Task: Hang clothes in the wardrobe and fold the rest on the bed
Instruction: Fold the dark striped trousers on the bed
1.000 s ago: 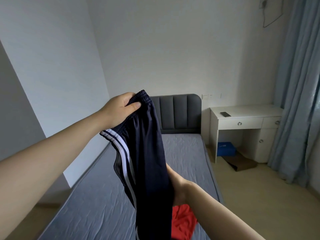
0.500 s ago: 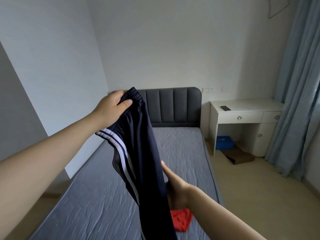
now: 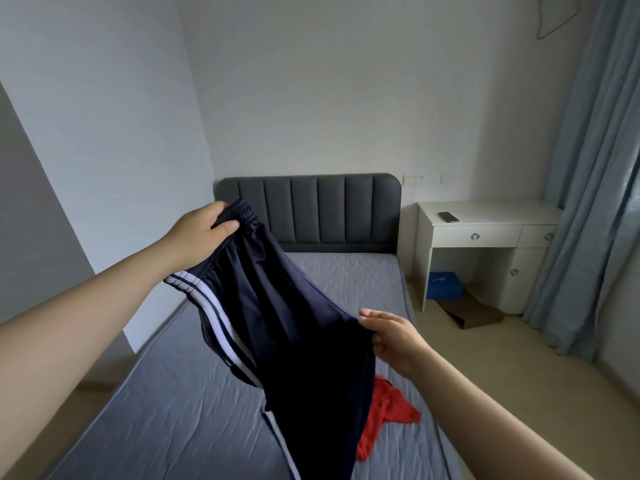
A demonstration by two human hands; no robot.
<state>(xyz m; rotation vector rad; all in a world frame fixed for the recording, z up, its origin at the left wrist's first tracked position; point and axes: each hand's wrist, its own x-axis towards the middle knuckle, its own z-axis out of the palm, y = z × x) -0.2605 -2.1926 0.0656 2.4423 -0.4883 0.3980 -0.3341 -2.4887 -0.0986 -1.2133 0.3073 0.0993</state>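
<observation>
Room: grey bed (image 3: 346, 278) runs to the far wall, white desk (image 3: 485, 230) far right.
Item: navy track trousers (image 3: 294, 341) held in the air above the bed.
Axis: waistband high far-left, legs fall near-right, hems out of view.
Left: left hand (image 3: 204, 233) grips the waistband.
Right: right hand (image 3: 391, 337) pinches the mid-length edge, lower and nearer.
Below: red garment (image 3: 384, 414) crumpled on the bed.

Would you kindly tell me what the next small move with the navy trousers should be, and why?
Probably lay the navy trousers flat on the mattress left of the red garment: the left hand grips the waistband, the right hand holds fabric lower down, and they hang unfolded.
</observation>
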